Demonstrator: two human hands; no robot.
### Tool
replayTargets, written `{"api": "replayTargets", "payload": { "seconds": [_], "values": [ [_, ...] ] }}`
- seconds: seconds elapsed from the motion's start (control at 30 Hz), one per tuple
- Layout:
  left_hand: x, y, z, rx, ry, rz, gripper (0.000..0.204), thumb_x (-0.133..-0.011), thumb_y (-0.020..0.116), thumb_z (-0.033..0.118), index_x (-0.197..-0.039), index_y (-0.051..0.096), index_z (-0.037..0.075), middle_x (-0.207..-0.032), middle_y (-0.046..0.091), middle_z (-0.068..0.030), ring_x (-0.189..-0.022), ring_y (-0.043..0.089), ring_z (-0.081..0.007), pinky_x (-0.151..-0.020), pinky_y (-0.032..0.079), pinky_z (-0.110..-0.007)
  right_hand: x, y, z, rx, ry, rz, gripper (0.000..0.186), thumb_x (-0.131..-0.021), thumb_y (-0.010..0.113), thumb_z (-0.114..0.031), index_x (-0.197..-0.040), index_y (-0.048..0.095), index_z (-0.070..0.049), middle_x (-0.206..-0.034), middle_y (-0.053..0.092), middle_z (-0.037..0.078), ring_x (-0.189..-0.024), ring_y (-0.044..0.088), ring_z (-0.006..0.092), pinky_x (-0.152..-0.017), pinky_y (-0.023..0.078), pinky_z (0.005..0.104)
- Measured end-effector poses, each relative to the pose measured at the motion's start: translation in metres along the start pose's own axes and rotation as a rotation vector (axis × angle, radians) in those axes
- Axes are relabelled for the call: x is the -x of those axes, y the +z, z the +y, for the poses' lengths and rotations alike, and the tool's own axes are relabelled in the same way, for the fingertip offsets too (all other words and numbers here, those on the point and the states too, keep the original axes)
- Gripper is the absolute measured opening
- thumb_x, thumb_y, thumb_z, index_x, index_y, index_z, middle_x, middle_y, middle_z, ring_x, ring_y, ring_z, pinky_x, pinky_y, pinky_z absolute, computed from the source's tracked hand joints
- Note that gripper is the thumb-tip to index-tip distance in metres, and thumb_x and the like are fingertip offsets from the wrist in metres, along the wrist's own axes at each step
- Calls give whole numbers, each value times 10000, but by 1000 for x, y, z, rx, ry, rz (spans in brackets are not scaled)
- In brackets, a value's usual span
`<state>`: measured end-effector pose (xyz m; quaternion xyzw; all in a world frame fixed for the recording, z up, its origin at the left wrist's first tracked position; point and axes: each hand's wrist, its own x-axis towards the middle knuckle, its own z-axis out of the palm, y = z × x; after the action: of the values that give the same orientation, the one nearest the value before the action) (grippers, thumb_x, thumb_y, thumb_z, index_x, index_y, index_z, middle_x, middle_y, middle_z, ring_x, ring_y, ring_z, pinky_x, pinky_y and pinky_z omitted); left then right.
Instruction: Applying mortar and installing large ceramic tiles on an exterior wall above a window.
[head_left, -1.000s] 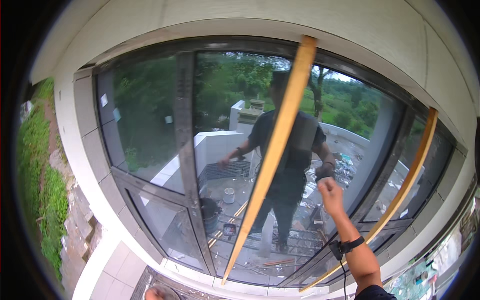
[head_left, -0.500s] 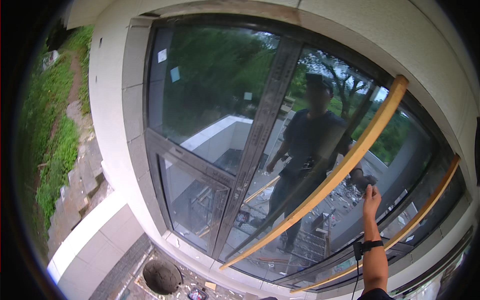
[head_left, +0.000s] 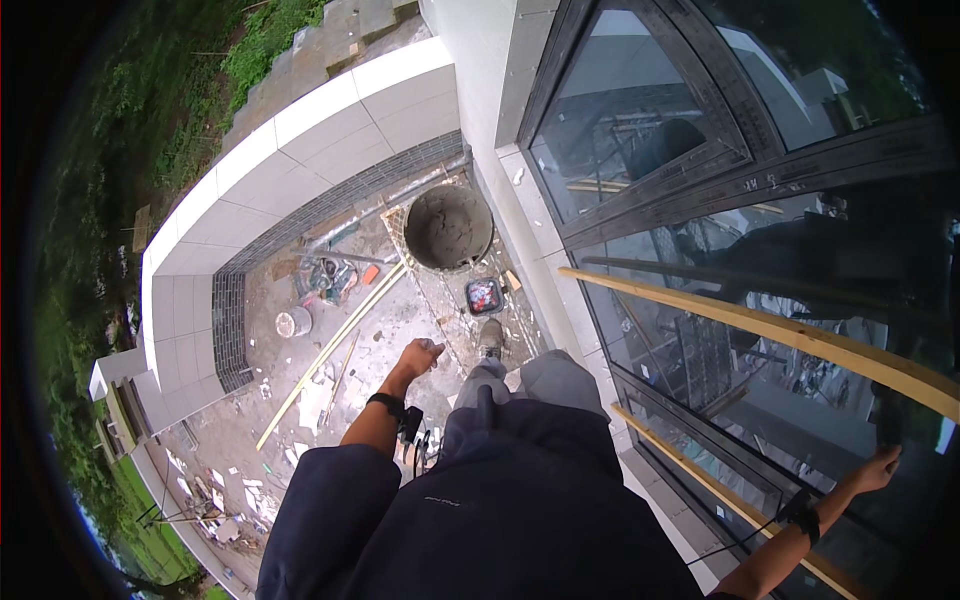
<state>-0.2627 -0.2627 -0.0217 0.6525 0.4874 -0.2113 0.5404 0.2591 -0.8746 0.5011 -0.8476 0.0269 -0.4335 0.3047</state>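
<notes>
My left hand (head_left: 418,357) hangs beside my legs over the littered floor, its fingers curled in; nothing shows in them. At the far right my right hand (head_left: 876,469) is up by the dark window glass (head_left: 800,240), fingers pinched together. Whether they hold something small, I cannot make out. A yellow wooden batten (head_left: 780,335) runs across the window just above that hand, and a second batten (head_left: 700,480) passes near my right forearm. Ahead of my shoe stands a round bucket (head_left: 449,228) of grey mortar, with a small black tray (head_left: 484,297) of red and white bits nearer me.
A curved, tiled parapet (head_left: 290,190) bounds the floor on the left, with greenery beyond. Long wooden strips (head_left: 330,355), a white pail (head_left: 293,322), an orange block (head_left: 371,274) and broken scraps lie about. The black window frame (head_left: 680,210) borders my right side.
My view has swung down and left from the window to the floor. My left hand has come into view. My right hand remains by the glass, now at the far right.
</notes>
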Motion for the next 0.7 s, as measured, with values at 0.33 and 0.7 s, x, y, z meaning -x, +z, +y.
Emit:
{"api": "replayTargets", "payload": {
  "seconds": [0.33,0.7],
  "values": [
    [6,9,-34,-78,-16,-2,266,-820,642,271,-867,676,11,-743,688,-117,-723,674,-231,-703,520,-345,8,-5,1,-46,10,29,402,-956,567,-297,-1045,625,91,-949,665,150,-844,649,222,-762,530,321],
    [29,-26,68,-34,-17,3,386,-929,566,353,-775,639,6,-670,639,-81,-615,590,-185,-595,472,-341,149,58,80,-72,177,-728,425,-1009,467,-348,-774,578,-12,-621,419,-27,-581,391,102,-502,306,314]
  ]
}}
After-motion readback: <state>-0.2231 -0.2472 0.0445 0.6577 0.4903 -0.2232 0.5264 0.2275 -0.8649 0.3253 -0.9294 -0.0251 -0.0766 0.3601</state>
